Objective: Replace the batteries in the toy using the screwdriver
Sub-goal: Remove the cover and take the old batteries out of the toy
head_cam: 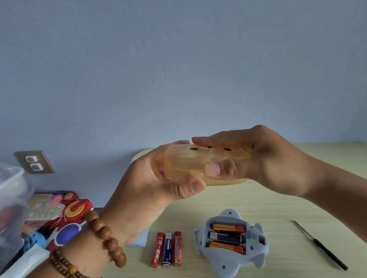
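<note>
The grey toy [225, 265] lay belly-up on the table [277, 196], directly below the fingers and on the person's side of them. Its compartment was open, with three batteries [228, 237] seated crosswise in it. Neither hand touched it.

Both hands were up in the air on a translucent amber shell [205, 159] (probably the toy's cover, though I could not tell for certain). Its long axis ran side to side, from one palm to the other. The left hand [151, 184] had its fingers [188, 188] curled round the shell's left end. The right hand [261, 159] pinched the other end, thumb at the front and fingers laid along the top.

Three loose batteries [166, 249] lay side by side under the left wrist, just beside the toy. The screwdriver [320, 245] lay well out below the right forearm, its tip pointing away from the person, so the right hand was the nearer one to it. In my judgement, fitting the shell back down meant keeping it level and lowering it straight onto the toy.
</note>
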`<action>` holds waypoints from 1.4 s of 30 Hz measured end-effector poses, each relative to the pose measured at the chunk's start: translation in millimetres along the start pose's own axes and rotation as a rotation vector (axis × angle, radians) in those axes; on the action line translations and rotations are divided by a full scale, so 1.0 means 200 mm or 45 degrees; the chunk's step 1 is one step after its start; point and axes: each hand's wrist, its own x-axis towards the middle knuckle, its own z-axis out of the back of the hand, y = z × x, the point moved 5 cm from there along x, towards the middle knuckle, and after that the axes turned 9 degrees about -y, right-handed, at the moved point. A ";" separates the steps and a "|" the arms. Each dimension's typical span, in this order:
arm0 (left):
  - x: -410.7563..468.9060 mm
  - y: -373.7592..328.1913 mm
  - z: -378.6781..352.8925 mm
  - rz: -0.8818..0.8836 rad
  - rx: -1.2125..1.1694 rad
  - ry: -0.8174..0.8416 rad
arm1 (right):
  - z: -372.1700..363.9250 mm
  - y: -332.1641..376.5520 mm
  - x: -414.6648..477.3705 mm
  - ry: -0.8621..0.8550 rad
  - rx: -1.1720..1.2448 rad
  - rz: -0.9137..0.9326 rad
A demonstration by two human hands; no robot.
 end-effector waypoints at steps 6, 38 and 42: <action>0.01 0.04 -0.04 0.015 -0.066 0.020 | 0.06 -0.02 0.04 -0.092 0.008 -0.040; 0.09 0.24 -0.05 -0.074 1.083 -0.066 | -0.02 -0.70 0.34 -0.387 -0.509 -0.445; 0.08 0.26 -0.08 -0.073 1.105 -0.020 | -0.04 -0.71 0.33 -0.386 -0.560 -0.475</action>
